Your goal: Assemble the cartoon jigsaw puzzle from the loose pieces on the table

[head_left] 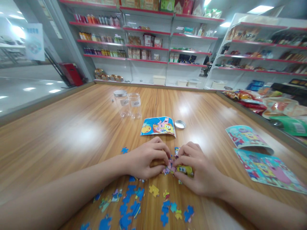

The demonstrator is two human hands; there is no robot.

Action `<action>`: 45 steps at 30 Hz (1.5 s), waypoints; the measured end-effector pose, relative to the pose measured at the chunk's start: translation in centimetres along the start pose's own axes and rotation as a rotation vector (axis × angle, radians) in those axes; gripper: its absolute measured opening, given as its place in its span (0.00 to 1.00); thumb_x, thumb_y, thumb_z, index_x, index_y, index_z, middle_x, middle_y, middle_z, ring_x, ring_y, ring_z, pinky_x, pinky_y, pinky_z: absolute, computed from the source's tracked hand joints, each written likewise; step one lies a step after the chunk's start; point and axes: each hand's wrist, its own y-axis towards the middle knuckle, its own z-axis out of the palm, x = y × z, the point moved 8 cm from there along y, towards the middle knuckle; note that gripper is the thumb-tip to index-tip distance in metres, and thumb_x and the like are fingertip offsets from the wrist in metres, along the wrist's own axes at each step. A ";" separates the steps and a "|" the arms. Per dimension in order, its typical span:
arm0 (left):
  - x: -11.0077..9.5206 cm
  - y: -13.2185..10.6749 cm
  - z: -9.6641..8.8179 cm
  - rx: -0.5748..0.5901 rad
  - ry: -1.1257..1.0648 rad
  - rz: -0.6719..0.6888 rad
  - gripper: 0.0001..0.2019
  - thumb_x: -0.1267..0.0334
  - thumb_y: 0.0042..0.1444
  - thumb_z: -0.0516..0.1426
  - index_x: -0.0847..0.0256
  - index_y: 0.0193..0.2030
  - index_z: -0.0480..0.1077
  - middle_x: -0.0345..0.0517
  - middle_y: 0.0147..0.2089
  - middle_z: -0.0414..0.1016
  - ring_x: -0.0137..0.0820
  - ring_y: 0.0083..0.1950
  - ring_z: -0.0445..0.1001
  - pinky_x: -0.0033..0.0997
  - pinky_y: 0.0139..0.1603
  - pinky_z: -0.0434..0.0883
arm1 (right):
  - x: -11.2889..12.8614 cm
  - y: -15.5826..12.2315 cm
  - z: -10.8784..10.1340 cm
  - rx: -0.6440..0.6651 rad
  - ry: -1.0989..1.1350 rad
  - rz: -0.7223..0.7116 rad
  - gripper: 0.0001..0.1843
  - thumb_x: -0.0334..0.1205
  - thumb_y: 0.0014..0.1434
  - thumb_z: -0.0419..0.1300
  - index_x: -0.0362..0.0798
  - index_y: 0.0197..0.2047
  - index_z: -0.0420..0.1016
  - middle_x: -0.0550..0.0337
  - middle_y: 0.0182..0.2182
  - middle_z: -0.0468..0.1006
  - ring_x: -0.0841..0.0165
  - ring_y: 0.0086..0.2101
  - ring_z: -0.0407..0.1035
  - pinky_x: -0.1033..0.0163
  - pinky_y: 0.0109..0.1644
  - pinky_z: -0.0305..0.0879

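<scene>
My left hand [151,158] is closed, its fingertips pinching the left edge of a small cluster of pink jigsaw puzzle pieces [170,166]. From the other side, my right hand [199,169] grips the cluster's right part, where yellow puzzle pieces [184,169] with cartoon eyes show under the fingers. The fingers hide part of the cluster. Just beyond the hands lies a curled picture card [158,126] with a pink and a yellow cartoon figure on blue. Loose blue puzzle pieces [130,190] are scattered nearer to me, with a yellow puzzle piece [154,190] among them.
Two clear plastic jars, one a lidded jar [123,105] and one an open jar [135,107], stand at the back left. A silver lid [180,124] lies beside the card. Two more picture cards [268,169] rest at right. Packaged goods [254,102] line the wooden table's right edge.
</scene>
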 end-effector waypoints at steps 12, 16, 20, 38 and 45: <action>-0.5 0.0 0.1 0.053 0.066 0.037 0.06 0.66 0.60 0.58 0.58 0.42 0.76 0.51 0.52 0.75 0.38 0.50 0.67 0.42 0.56 0.68 | 1.2 -0.2 0.8 0.096 0.086 -0.068 0.05 0.35 0.59 0.64 0.52 0.39 0.79 0.57 0.40 0.75 0.61 0.44 0.66 0.52 0.49 0.62; -0.4 0.1 0.1 0.057 0.079 0.037 0.05 0.66 0.60 0.59 0.59 0.42 0.76 0.52 0.52 0.75 0.39 0.50 0.67 0.43 0.56 0.68 | 1.4 -0.2 1.0 0.067 0.095 -0.079 0.03 0.36 0.59 0.66 0.52 0.38 0.79 0.58 0.39 0.75 0.62 0.43 0.66 0.53 0.49 0.62; -0.4 0.1 0.2 0.054 0.081 0.041 0.04 0.67 0.60 0.59 0.60 0.40 0.75 0.52 0.51 0.75 0.38 0.50 0.68 0.42 0.55 0.68 | 1.5 -0.1 1.2 0.051 0.102 -0.085 0.02 0.36 0.59 0.67 0.52 0.37 0.78 0.59 0.40 0.76 0.63 0.44 0.66 0.54 0.49 0.61; -0.7 0.1 0.1 0.037 0.099 0.076 0.04 0.67 0.59 0.60 0.60 0.40 0.75 0.51 0.51 0.74 0.38 0.50 0.69 0.42 0.54 0.70 | 1.0 0.0 0.9 0.027 0.069 -0.074 0.12 0.43 0.56 0.70 0.52 0.43 0.78 0.57 0.43 0.73 0.61 0.45 0.65 0.52 0.50 0.60; -0.8 0.1 0.0 0.042 0.105 0.084 0.04 0.67 0.59 0.60 0.60 0.40 0.75 0.51 0.50 0.73 0.38 0.50 0.69 0.42 0.54 0.70 | 1.4 -0.1 0.4 0.028 0.119 -0.084 0.13 0.28 0.56 0.61 0.48 0.45 0.75 0.55 0.42 0.72 0.61 0.44 0.64 0.53 0.49 0.62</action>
